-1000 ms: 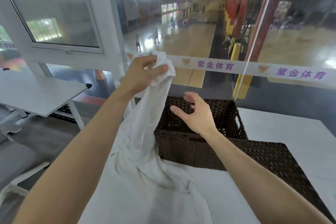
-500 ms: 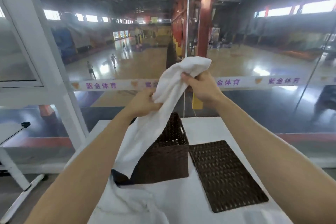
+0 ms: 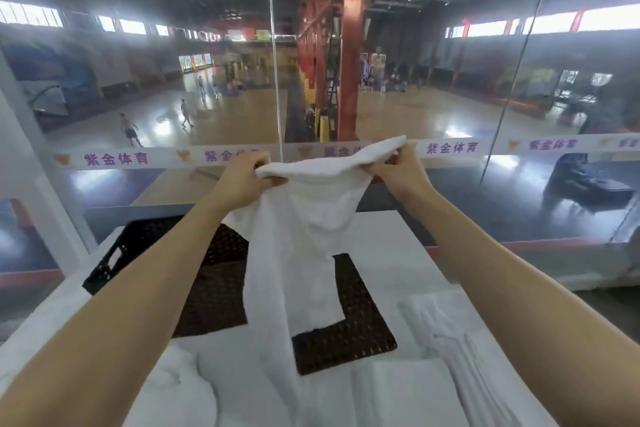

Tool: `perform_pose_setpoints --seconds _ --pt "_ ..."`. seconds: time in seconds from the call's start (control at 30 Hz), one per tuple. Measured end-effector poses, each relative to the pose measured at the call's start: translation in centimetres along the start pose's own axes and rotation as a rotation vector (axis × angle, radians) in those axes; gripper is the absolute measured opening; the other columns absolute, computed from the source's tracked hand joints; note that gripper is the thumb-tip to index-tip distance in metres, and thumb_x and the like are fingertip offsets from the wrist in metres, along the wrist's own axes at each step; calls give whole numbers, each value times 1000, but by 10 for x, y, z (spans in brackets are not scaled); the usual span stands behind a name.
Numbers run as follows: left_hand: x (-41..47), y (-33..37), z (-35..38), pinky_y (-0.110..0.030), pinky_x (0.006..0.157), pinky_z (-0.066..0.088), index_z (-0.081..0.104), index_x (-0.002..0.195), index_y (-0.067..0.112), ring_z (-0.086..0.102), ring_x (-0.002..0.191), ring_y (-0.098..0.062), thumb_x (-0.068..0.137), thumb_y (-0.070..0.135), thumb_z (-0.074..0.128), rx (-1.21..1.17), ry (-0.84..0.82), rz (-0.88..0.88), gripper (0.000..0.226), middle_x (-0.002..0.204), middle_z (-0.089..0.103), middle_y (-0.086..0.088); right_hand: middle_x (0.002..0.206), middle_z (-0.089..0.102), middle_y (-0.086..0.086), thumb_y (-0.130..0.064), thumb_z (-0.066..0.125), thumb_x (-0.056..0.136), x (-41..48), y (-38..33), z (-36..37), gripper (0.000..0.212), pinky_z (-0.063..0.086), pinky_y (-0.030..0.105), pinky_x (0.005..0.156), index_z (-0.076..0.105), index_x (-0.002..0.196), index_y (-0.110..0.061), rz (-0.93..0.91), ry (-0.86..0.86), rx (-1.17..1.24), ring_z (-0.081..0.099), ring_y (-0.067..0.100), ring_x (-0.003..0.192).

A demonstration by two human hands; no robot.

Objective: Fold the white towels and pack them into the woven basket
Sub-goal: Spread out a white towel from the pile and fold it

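Observation:
I hold a white towel (image 3: 304, 253) up in front of me by its top edge. My left hand (image 3: 242, 180) pinches the left end and my right hand (image 3: 398, 173) pinches the right end, about a forearm's length apart. The towel hangs down over the table and hides part of the dark woven basket (image 3: 138, 246), which stands at the left behind my left forearm. The flat woven lid (image 3: 349, 333) lies beside the basket, half covered by the hanging towel.
More white towels lie on the white table (image 3: 398, 229): a crumpled one (image 3: 183, 388) at the near left, a flat one (image 3: 405, 392) in front and a folded one (image 3: 446, 329) at the right. A glass wall (image 3: 450, 97) stands just past the table's far edge.
My hands have moved apart along the towel's top edge, spreading it out wide. The view has swung right, so the basket now sits further left.

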State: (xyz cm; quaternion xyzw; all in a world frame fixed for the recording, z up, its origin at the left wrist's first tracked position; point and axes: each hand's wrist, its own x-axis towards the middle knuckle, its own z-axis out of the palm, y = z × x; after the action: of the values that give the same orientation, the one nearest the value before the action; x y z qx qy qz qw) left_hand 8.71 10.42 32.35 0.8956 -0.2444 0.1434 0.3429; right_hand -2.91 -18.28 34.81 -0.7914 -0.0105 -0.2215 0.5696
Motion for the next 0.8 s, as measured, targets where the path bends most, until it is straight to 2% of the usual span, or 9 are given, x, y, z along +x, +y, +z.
perform_pose_setpoints --seconds 0.07,0.13,0.23,0.33,0.4,0.5,0.57,0.7,0.8 --pt "-7 19 23 -27 56 26 51 78 8 40 62 -12 94 22 81 23 15 28 37 71 52 -5 122 72 -5 -35 95 77 -7 14 -14 66 64 45 92 62 133 -26 14 -126 -85 69 11 113" --pt "-11 34 45 -24 55 28 51 78 3 37 61 -10 93 13 77 36 55 49 32 68 49 -1 142 60 -6 -53 95 71 -20 19 -23 102 54 39 102 41 156 -35 87 -312 -234 60 16 127" --pt "-11 51 70 -36 60 28 50 76 5 40 63 -14 91 10 72 87 47 101 27 69 51 -2 157 50 -4 -69 86 73 -31 27 -30 97 42 41 113 46 155 -36 141 -433 -270 49 20 144" --pt "-8 61 90 -37 61 31 48 75 8 43 65 -18 88 5 68 39 25 120 25 70 55 -8 155 52 -3 -76 88 63 -36 43 -18 120 48 46 114 36 160 -28 161 -352 -407 53 22 140" --pt "-3 68 102 -36 61 29 42 72 13 39 65 -17 86 2 65 -18 8 132 29 67 52 -11 133 67 -3 -63 86 73 -32 73 -2 104 58 47 101 39 156 -22 163 -328 -578 65 22 118" --pt "13 70 110 -36 60 25 36 73 21 34 66 -15 84 3 62 -43 -33 116 34 67 47 -10 81 71 -1 -27 62 95 -22 113 4 17 61 46 77 73 101 -16 54 -164 -734 65 19 75" --pt "30 59 109 -37 60 27 37 75 22 35 67 -16 84 4 65 -17 -45 74 34 70 49 -4 79 71 -3 -28 60 95 -15 118 0 19 61 44 77 72 85 -17 56 -105 -673 64 18 74" --pt "63 49 117 -36 60 31 42 76 21 40 64 -16 87 8 70 -16 11 46 33 70 52 1 103 70 -9 -71 67 87 8 114 14 56 54 35 82 65 113 -22 55 -293 -550 63 13 94" --pt "79 49 125 -35 61 30 43 79 19 39 65 -14 86 11 76 -7 -19 96 36 71 52 2 80 64 -4 -38 66 97 37 135 26 23 49 40 69 54 84 -23 -45 -198 -609 59 19 74"
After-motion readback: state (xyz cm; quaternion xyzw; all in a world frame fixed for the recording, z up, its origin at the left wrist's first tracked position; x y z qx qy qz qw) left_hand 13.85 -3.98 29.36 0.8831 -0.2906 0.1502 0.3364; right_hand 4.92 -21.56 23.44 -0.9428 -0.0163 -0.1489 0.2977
